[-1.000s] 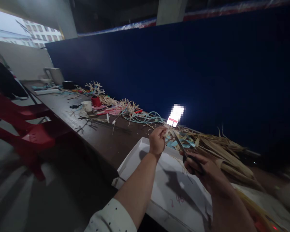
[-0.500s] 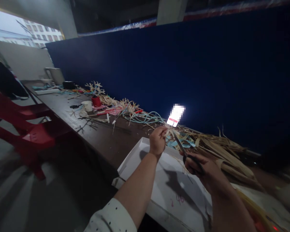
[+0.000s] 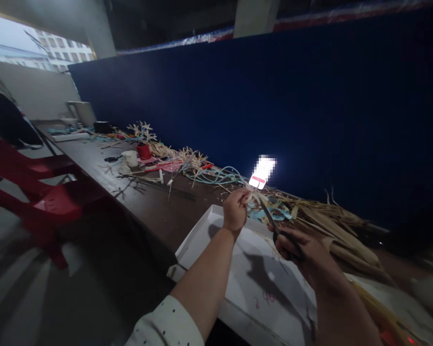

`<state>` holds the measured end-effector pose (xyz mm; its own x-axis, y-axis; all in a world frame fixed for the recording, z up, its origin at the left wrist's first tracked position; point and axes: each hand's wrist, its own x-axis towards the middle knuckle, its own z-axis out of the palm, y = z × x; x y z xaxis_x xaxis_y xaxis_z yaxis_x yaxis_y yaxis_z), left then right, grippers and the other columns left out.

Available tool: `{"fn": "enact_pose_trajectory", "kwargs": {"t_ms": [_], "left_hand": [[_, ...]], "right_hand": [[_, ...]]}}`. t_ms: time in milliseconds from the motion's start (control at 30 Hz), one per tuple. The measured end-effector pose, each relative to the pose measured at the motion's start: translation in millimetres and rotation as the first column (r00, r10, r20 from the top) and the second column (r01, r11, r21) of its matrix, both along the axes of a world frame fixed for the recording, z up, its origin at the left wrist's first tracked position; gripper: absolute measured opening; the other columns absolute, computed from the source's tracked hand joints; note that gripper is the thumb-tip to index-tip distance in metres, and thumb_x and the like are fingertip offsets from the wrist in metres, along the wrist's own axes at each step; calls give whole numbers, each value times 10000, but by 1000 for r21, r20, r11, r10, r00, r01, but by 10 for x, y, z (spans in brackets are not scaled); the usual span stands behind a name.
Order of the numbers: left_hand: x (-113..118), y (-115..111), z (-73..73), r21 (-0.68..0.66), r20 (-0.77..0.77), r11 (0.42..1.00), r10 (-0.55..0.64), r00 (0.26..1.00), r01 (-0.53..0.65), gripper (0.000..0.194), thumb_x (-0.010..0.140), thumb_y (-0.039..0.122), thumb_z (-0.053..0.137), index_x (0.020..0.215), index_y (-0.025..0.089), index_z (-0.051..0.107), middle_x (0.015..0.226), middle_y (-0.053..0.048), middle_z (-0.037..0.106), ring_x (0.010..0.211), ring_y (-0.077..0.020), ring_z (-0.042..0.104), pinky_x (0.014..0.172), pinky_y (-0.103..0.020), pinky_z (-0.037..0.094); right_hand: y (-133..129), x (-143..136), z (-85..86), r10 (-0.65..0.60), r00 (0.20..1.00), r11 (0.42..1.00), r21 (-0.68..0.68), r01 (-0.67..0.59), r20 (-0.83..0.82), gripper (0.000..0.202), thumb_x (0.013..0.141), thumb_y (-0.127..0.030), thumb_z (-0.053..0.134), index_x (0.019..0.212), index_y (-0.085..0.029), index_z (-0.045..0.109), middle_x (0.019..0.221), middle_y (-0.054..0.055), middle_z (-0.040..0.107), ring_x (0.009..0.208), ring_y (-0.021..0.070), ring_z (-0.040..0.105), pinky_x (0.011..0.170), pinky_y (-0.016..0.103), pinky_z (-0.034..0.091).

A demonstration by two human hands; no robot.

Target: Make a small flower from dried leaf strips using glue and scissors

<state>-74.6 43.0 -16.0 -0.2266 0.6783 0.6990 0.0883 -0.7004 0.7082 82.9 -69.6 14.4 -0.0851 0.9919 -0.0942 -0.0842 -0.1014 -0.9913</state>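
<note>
My left hand [image 3: 235,209] is closed, pinching a small bunch of pale, dried husk-like strips [image 3: 253,196] by its near side. Long-bladed scissors [image 3: 269,215] are gripped in my right hand [image 3: 292,244], their handles partly hidden by the fingers. The blades point up and left, with the tips at the pale strips; whether they touch cannot be made out. Under both hands lies a shallow white cardboard tray [image 3: 194,234] with red handwriting on its floor. A lit phone [image 3: 258,181] leans just beyond the strips.
Long dried husks [image 3: 341,238] lie to the right along a blue partition [image 3: 187,96]. On the brown table [image 3: 155,206], leftward, are pale-blue cord [image 3: 225,174], a red thread spool [image 3: 143,151], a white cup [image 3: 130,158] and black-handled scissors [image 3: 111,159]. Red plastic chairs [image 3: 56,204] stand at left.
Both hands stay almost in place, with only a slight shift at the scissor tips. A small pale spot now shows over the tray's shadowed floor.
</note>
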Motion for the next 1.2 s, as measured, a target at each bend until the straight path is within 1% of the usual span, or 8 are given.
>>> {"fn": "enact_pose_trajectory", "kwargs": {"t_ms": [300, 467, 600, 733, 900, 1033, 1200], "left_hand": [[-8, -9, 26, 2, -18, 999, 39, 999, -39, 172, 809, 137, 533, 908, 166, 671, 953, -72, 693, 914, -157, 630, 858, -296, 484], [-15, -18, 30, -1, -18, 1000, 24, 1000, -24, 179, 816, 145, 529, 921, 161, 672, 963, -75, 691, 919, -159, 626, 858, -296, 481], [-15, -18, 29, -3, -16, 1000, 24, 1000, -24, 181, 819, 158, 533, 934, 160, 674, 962, -77, 691, 918, -162, 624, 860, -298, 477], [-12, -15, 25, -16, -13, 1000, 19, 1000, -19, 182, 824, 173, 533, 933, 168, 678, 969, -73, 691, 929, -166, 623, 868, -302, 476], [-20, -15, 19, -20, -7, 1000, 13, 1000, -13, 215, 824, 148, 509, 955, 179, 676, 982, -66, 689, 938, -162, 623, 874, -301, 478], [-31, -27, 31, -7, -18, 1000, 26, 1000, -26, 224, 813, 109, 498, 925, 174, 680, 953, -61, 694, 913, -152, 625, 858, -286, 479], [-31, -25, 31, -19, -20, 1000, 16, 1000, -16, 241, 806, 92, 494, 949, 162, 675, 991, -73, 689, 937, -159, 621, 870, -294, 475]], "right_hand": [[7, 8, -2, 3, 1000, 1000, 14, -4, 29, 455, 638, -389, 778, 1011, -139, 706, 601, 13, 530, 540, 113, 419, 508, 261, 308], [11, 19, -23, -14, 999, 999, 31, 13, 43, 466, 643, -383, 776, 1033, -139, 699, 610, 13, 535, 543, 110, 420, 512, 260, 310], [17, 23, -33, -26, 999, 1000, 17, 25, 39, 437, 622, -377, 791, 988, -151, 712, 586, 5, 528, 541, 105, 427, 507, 251, 315], [25, 33, -60, -31, 999, 999, 34, 30, 34, 430, 651, -362, 775, 1017, -148, 703, 596, 8, 531, 544, 107, 428, 508, 254, 318], [23, 34, -60, -38, 998, 998, 48, 36, 52, 430, 638, -373, 780, 998, -149, 708, 621, 22, 555, 547, 114, 439, 500, 256, 329], [21, 25, -37, -64, 996, 997, 49, 61, 60, 402, 624, -378, 787, 956, -160, 721, 627, 27, 569, 551, 117, 449, 492, 255, 337], [26, 34, -50, -58, 996, 997, 48, 55, 66, 415, 647, -359, 777, 1000, -150, 712, 642, 31, 567, 560, 114, 452, 491, 250, 338]]}}
